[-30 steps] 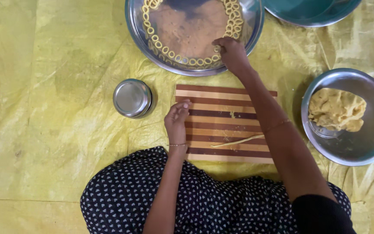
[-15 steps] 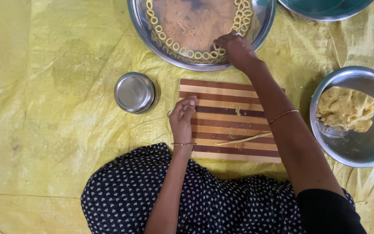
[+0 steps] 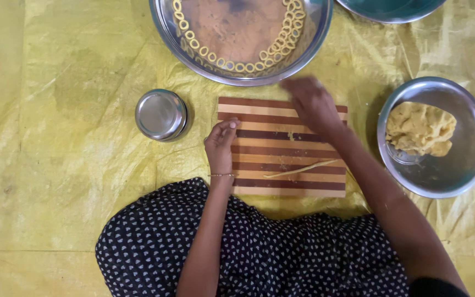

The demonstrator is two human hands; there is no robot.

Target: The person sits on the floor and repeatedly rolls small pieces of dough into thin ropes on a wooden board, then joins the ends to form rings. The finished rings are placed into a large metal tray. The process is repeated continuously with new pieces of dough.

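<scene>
The left hand (image 3: 220, 144) rests at the left edge of the striped wooden board (image 3: 281, 176), its fingers curled loosely together with the tips touching the board's surface; it grips nothing. The right hand (image 3: 310, 103) hangs over the board's upper right part, just below the rim of the big steel tray (image 3: 193, 52). It is smeared by motion, so I cannot tell for sure how far its fingers are spread, though they seem loosely bent and empty.

On the board lies a thin rolled strand of dough (image 3: 302, 168), slanting slightly, apart from both hands, nearer the lower edge. A small crumb of dough (image 3: 290, 135) sits near the board's middle.

The big tray holds a curved row of small dough rings (image 3: 232, 64) lined along its inner wall. To the right of the board stands a steel bowl (image 3: 468, 159) with a lump of yellow dough (image 3: 419, 128) in it. To the left of the board, well apart from the left hand, stands a small round steel container (image 3: 161, 114). A teal vessel (image 3: 386, 8) shows at the top edge.

Everything lies on a creased yellow plastic sheet (image 3: 56, 137) spread over the floor. The person's dark, white-dotted garment (image 3: 281, 253) fills the lower middle.
</scene>
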